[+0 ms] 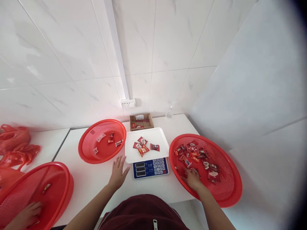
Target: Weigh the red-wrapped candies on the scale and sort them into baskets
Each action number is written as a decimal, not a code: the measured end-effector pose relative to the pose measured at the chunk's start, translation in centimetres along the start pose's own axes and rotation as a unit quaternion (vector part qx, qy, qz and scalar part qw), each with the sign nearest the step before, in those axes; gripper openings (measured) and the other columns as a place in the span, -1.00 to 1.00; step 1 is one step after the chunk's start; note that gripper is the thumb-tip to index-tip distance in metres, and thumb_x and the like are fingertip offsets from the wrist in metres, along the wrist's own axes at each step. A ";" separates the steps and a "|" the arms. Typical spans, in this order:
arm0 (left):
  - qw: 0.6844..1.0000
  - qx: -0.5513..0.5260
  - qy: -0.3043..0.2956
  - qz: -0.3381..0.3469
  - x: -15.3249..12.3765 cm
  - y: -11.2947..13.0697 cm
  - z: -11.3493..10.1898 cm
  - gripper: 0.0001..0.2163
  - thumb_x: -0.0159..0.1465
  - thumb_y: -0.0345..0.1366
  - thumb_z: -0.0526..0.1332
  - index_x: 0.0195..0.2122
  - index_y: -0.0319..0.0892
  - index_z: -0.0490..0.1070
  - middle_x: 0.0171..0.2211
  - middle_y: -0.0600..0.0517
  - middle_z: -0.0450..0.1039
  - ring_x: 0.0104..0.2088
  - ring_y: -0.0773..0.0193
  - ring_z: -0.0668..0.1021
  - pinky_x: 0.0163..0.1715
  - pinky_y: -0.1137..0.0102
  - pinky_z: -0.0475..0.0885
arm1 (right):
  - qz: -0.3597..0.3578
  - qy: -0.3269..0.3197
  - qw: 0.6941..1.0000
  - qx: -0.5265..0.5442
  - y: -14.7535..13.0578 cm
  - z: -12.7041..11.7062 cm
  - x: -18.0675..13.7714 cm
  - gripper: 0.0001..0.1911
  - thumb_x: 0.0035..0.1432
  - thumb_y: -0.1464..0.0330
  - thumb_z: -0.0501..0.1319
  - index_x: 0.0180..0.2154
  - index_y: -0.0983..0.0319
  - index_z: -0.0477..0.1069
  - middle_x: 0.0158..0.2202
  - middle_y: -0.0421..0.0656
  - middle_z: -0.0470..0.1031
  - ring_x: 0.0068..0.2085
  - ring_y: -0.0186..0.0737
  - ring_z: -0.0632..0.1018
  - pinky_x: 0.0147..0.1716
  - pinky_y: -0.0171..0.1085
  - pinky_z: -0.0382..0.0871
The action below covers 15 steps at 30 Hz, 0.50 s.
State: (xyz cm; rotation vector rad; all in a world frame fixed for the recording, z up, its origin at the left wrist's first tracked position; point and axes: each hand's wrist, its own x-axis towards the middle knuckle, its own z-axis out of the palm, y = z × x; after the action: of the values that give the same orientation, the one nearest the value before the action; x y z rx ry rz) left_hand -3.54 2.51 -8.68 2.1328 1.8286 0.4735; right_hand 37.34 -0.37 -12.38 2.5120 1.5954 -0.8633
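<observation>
Judging by how things lie, you seem only partly through: four wrapped packets (143, 150) rest on the white tray (129, 154) of the scale (150, 167), just ahead and to the right of your left hand (117, 172), while many more wrapped pieces (192, 149) lie ahead and to the right of your right hand (192, 179), in the red basket (229, 180) it reaches into. Beyond your left hand, the smaller basket (105, 152) has just a few pieces. Your left hand is empty, its fingers spread over the table; your right hand has its fingers down among the wrappers, and you cannot tell from here whether they grip one. The packets on the tray are flat and mostly red with pale, dark-lettered patches; three overlap in a cluster, and a darker one sits apart to their right.
</observation>
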 end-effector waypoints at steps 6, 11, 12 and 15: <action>0.994 -0.038 0.006 -0.099 -3.3 -1.7 0.5 -0.51 0.28 -0.10 -0.01 0.19 -0.18 0.12 0.25 -0.21 0.07 0.28 -0.01 0.06 0.17 -0.03 0.04 | 0.009 -0.060 0.994 -0.091 -1.0 -0.2 0.1 -0.32 0.05 0.23 0.16 0.20 0.27 0.16 0.25 0.25 0.03 0.22 0.38 0.11 0.11 0.18 0.02; 0.980 -0.148 0.018 -0.134 -2.3 0.9 0.3 -0.51 0.23 -0.12 0.08 0.17 -0.18 0.15 0.26 -0.20 0.05 0.29 0.02 0.04 0.22 -0.01 -0.06 | -0.004 -0.059 0.992 -0.108 -1.1 -0.1 0.2 -0.31 0.06 0.22 0.14 0.22 0.28 0.12 0.25 0.23 0.04 0.25 0.30 0.06 0.15 0.15 -0.04; 0.969 -0.191 0.023 -0.154 -1.9 1.4 0.0 -0.50 0.22 -0.13 0.11 0.16 -0.18 0.16 0.26 -0.20 0.05 0.29 0.04 0.04 0.23 0.03 -0.07 | -0.007 -0.056 0.992 -0.110 -1.0 -0.1 0.2 -0.30 0.06 0.22 0.15 0.22 0.29 0.12 0.25 0.22 0.05 0.26 0.28 0.07 0.16 0.14 -0.04; 0.855 -0.409 0.051 -0.314 -0.4 2.4 -1.5 -0.54 0.17 -0.15 0.20 0.08 -0.14 0.22 0.25 -0.15 0.07 0.27 0.09 0.09 0.24 0.14 -0.04 | -0.022 -0.041 0.994 -0.102 -0.3 -0.2 0.2 -0.32 0.05 0.25 0.16 0.19 0.35 0.17 0.23 0.23 0.09 0.26 0.20 0.09 0.18 0.06 -0.04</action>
State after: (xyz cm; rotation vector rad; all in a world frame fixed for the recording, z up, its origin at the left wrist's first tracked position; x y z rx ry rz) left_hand -2.09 1.76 -6.35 0.9063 1.7735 0.9706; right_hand 37.20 -0.04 -12.24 2.2831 1.6278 -0.7535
